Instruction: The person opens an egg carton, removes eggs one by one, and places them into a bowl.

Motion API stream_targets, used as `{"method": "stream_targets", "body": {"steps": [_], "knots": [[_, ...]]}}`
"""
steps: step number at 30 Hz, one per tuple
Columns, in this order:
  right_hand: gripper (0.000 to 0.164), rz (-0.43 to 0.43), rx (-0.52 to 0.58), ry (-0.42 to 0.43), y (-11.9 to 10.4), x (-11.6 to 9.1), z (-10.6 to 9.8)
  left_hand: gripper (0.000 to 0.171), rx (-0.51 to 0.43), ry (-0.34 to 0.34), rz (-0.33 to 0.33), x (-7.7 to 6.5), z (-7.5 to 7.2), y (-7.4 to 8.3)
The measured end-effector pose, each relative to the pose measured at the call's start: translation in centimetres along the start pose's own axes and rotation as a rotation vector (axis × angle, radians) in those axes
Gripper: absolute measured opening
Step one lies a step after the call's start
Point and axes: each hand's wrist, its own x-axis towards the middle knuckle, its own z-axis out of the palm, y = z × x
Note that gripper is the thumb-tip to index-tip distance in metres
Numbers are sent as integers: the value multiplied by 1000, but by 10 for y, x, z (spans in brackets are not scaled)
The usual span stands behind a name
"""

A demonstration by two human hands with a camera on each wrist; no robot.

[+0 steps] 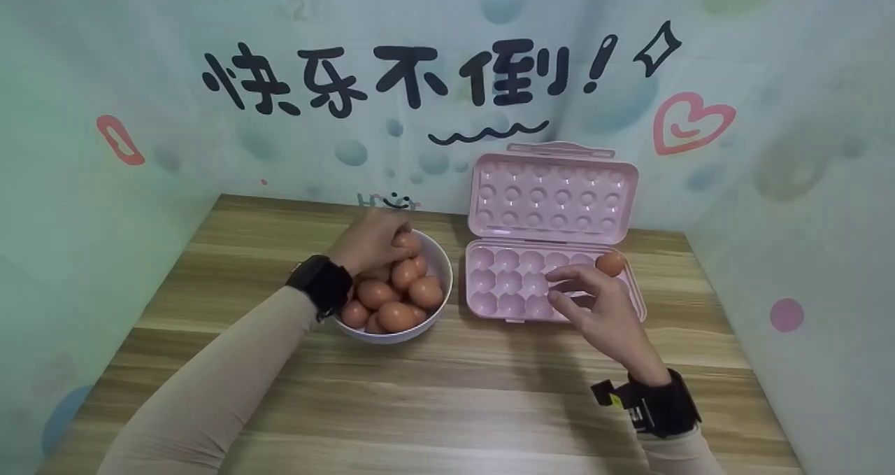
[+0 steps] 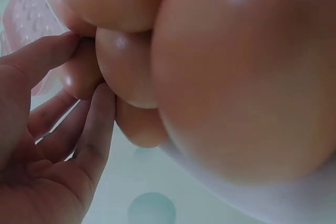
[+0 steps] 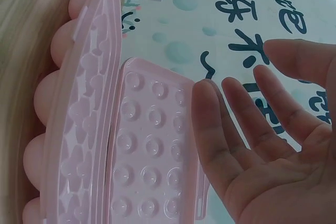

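My left hand reaches into the far side of a white bowl heaped with brown eggs. Its thumb and fingers pinch one egg, partly hidden by the fingers in the left wrist view. To the right stands a pink egg carton with its lid raised. A single egg sits in the carton's far right cup. Over the right part of the carton hovers my right hand, holding nothing, fingers loosely bent and apart from the thumb. It hides several cups.
Bowl and carton stand side by side on a wooden table. The raised lid is close to a printed cloth backdrop at the back. Cloth walls also flank the table on both sides.
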Motion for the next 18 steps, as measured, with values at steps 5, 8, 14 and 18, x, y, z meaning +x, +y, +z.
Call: {"method": "stream_targets", "body": {"steps": [5,8,14,18], "knots": [[25,5,-1,0,0,0,0,10,5,21,12,-1,2,2],[23,7,-4,3,0,0,-1,13,1,29,11,-3,1,3],[23,22,-22,7,0,1,-7,16,-17,7,-4,-8,-3,8],[25,19,-60,24,-1,5,-18,12,-1,-1,-13,-12,-7,14]]}}
